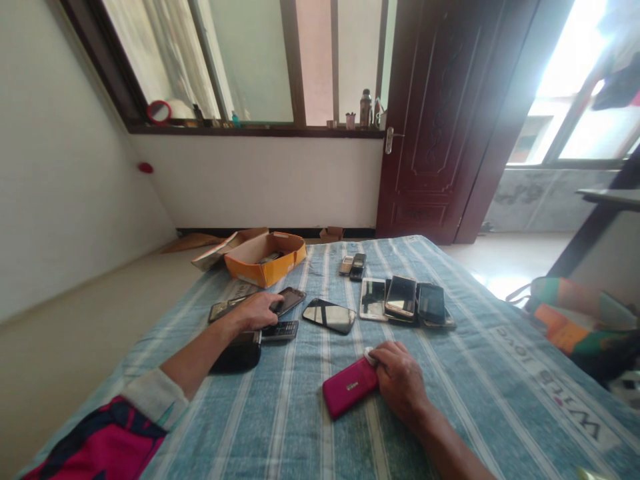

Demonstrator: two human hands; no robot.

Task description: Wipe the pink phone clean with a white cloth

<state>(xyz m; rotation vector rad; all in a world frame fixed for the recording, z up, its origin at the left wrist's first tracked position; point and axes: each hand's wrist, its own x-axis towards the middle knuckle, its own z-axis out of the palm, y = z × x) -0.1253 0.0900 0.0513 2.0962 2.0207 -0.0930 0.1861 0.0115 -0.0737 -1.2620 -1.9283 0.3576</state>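
My left hand (257, 311) reaches over a cluster of old phones, its fingers closed at the near end of a dark touchscreen phone (293, 300). Below it lie a keypad phone (284, 330) and a black case-like item (239, 355); another phone (219, 311) is partly hidden behind the hand. My right hand (400, 375) pinches a small white wad (369, 357) against the upper right corner of a magenta slab-shaped device (350, 387) lying on the striped cloth. A dark glossy phone (330, 315) rests between the hands.
A striped blue cloth (300, 427) covers the surface. An open orange box (270, 272) with things inside stands at the far left. Several touchscreen phones (401, 295) overlap at the right, with two small phones (358, 267) behind. A dark red door (435, 120) is beyond.
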